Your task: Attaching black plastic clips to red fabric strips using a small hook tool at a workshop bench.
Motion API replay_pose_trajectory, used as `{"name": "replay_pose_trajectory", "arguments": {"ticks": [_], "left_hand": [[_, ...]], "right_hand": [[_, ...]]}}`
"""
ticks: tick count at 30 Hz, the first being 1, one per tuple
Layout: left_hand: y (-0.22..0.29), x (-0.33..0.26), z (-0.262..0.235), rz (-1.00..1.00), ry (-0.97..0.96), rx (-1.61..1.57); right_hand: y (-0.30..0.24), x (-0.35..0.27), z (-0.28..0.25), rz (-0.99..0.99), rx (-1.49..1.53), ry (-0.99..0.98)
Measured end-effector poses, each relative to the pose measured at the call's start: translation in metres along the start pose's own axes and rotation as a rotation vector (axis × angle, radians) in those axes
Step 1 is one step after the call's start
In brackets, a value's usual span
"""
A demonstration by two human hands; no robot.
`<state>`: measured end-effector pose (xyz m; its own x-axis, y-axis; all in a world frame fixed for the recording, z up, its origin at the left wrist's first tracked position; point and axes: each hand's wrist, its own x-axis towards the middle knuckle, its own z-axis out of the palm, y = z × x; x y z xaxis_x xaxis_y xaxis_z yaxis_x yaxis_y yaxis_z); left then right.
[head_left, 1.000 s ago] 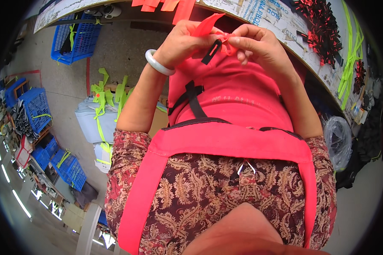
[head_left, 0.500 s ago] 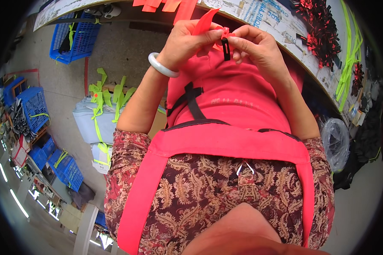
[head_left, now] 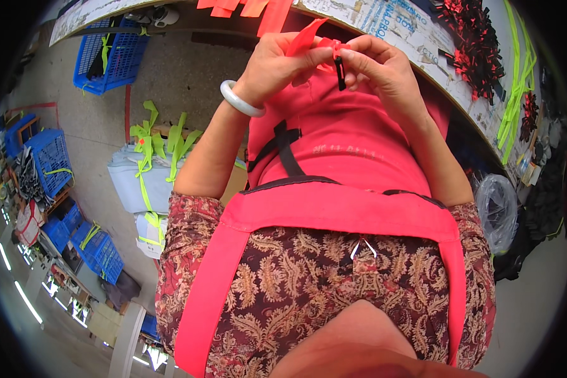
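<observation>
Both my hands are raised close together over the red apron [head_left: 334, 132], near the table edge. My left hand [head_left: 269, 68] is closed on an orange-red ribbon [head_left: 303, 39], whose loose end sticks up past the thumb. A pale bangle [head_left: 239, 99] circles that wrist. Between the two hands the ribbon meets a small black slotted clip [head_left: 341, 74], which hangs down at a slight tilt. Thumb and fingers of my right hand [head_left: 387, 72] pinch at the top of the clip, where the ribbon joins it. The fingers partly hide how the ribbon runs through.
More orange strips [head_left: 274, 16] hang over the worn table [head_left: 359, 16] edge ahead. On its right lie a heap of black-and-red pieces [head_left: 469, 38] and long yellow-green strips [head_left: 513, 94]. Blue baskets [head_left: 82, 79] and tied grey bundles [head_left: 129, 183] stand left; a clear plastic bag [head_left: 496, 211] is at right.
The black clip has turned and tilted, its slot showing less now. My hands have shifted slightly, with the ribbon between them a little more exposed.
</observation>
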<state>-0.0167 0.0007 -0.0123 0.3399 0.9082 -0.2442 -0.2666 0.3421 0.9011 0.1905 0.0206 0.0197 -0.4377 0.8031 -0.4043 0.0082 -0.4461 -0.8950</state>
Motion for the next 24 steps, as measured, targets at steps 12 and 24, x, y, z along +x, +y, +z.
{"name": "replay_pose_trajectory", "arguments": {"ticks": [12, 24], "left_hand": [[-0.010, 0.001, 0.010, 0.444, 0.037, 0.279], [-0.010, -0.006, 0.017, 0.225, 0.077, 0.021]], "right_hand": [[0.014, 0.002, 0.015, -0.577, -0.359, 0.077], [0.015, -0.002, 0.019, -0.600, -0.258, 0.064]]}}
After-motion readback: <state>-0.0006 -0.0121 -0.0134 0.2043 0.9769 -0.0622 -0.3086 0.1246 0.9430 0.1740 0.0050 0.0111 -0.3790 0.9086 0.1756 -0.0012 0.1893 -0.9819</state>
